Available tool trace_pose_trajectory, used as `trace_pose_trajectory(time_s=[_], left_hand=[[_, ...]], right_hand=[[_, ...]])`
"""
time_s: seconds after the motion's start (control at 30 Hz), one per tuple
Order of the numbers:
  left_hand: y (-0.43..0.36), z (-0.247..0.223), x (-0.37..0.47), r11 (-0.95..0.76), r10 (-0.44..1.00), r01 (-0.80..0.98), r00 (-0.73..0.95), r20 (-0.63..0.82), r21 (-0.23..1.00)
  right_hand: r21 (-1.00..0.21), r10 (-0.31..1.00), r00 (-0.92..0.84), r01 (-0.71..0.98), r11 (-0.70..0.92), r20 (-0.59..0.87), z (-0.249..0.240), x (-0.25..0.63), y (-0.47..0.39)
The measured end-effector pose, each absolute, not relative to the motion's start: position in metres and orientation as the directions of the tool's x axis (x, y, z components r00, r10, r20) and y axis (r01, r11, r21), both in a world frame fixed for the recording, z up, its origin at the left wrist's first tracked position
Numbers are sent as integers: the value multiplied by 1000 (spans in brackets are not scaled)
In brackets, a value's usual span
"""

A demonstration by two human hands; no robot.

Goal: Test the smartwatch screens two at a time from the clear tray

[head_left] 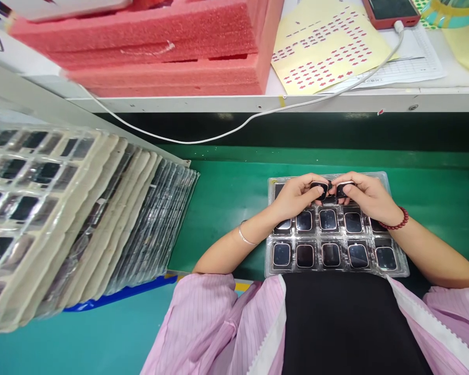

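Observation:
A clear plastic tray [404,266] lies on the green surface, with rows of dark, rounded-square watch-like pieces in its pockets. Over its back row, my left hand [299,195] grips one dark piece [319,189] between thumb and fingers. Close beside it, my right hand [369,195] holds a second dark piece [344,189], its thumb pressed on the face. The fingertips of both hands nearly meet between the two pieces. Part of the back row is hidden beneath my hands.
Tall stacked trays [136,208] lean at the left. Above the green surface [226,187] runs a white shelf [219,105] bearing pink foam blocks [160,52], yellow sheets [328,47] and a phone [391,10]. A white cable [187,142] droops off the shelf. Another tray edge shows far right.

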State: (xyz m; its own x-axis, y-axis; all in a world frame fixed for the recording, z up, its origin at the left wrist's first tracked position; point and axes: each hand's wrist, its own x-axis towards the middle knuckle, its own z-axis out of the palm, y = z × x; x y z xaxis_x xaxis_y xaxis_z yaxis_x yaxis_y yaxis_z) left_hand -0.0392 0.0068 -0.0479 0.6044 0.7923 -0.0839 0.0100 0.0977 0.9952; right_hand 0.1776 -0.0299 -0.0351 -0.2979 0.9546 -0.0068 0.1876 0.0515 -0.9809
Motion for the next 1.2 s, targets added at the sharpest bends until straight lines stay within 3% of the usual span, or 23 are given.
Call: trace_pose_trajectory(time_s=[0.23, 0.53, 0.97, 1.2], left_hand=[[7, -56, -37, -3, 801, -85, 596, 54, 996], [8, -55, -40, 51, 813, -29, 581, -24, 998], [6, -52, -38, -4, 836, -24, 548, 16, 1000], [6, -49, -41, 85, 834, -25, 549, -58, 996]], right_hand=[[-951, 949, -303, 263, 165, 81, -42, 178, -31], [-963, 952, -305, 247, 112, 32, -36, 178, -31], [-967, 923, -381, 211, 140, 50, -36, 176, -32], [-981, 943, -330, 191, 18, -47, -34, 180, -31]])
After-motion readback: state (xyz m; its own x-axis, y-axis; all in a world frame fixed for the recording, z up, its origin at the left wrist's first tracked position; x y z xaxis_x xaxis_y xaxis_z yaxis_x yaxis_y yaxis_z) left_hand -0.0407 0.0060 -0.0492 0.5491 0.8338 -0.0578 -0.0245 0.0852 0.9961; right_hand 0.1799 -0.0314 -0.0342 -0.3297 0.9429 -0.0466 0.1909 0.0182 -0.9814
